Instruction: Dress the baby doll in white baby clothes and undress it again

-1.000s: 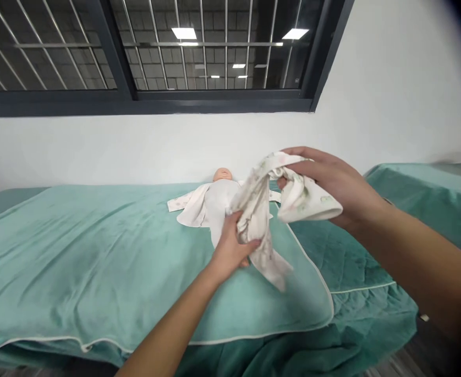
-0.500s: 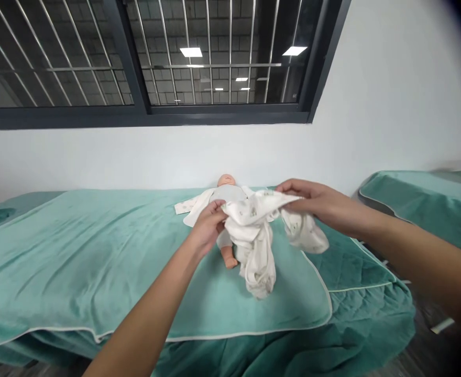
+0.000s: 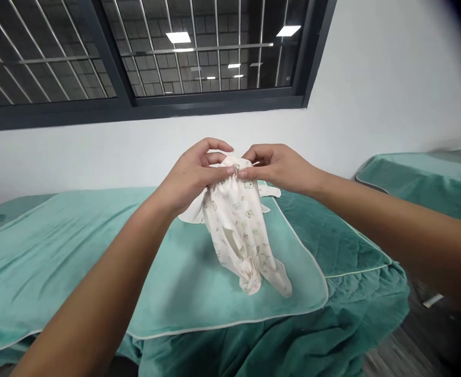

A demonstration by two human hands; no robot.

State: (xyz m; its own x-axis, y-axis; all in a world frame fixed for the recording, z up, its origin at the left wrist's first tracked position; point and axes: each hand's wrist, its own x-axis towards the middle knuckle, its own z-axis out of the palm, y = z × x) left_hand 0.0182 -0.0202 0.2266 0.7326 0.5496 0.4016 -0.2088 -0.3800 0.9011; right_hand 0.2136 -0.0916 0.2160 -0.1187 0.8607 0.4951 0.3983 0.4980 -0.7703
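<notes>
White baby pants (image 3: 240, 214) with small printed animal figures hang upright from both hands, legs downward, one leg end bunched up. My left hand (image 3: 195, 170) pinches the gathered waistband at its left side, thumb in front. At the other side of the waistband, my right hand (image 3: 277, 166) grips with thumb and fingers, close to the left one. Behind the pants, parts of a white baby top (image 3: 193, 210) show on the bed, one sleeve sticking out to the right. The baby doll is hidden behind the pants and hands.
A light green blanket (image 3: 167, 293) with white piping covers the bed, over a darker green quilted cover (image 3: 313, 225). A white wall and a barred window (image 3: 215, 63) stand behind. Another green-covered bed (image 3: 423, 178) is at the right, where a bit of someone's skin shows.
Both hands have risen and come closer together. The crumpled pants now hang straight with the waistband up and the legs down. The doll has gone out of sight behind them.
</notes>
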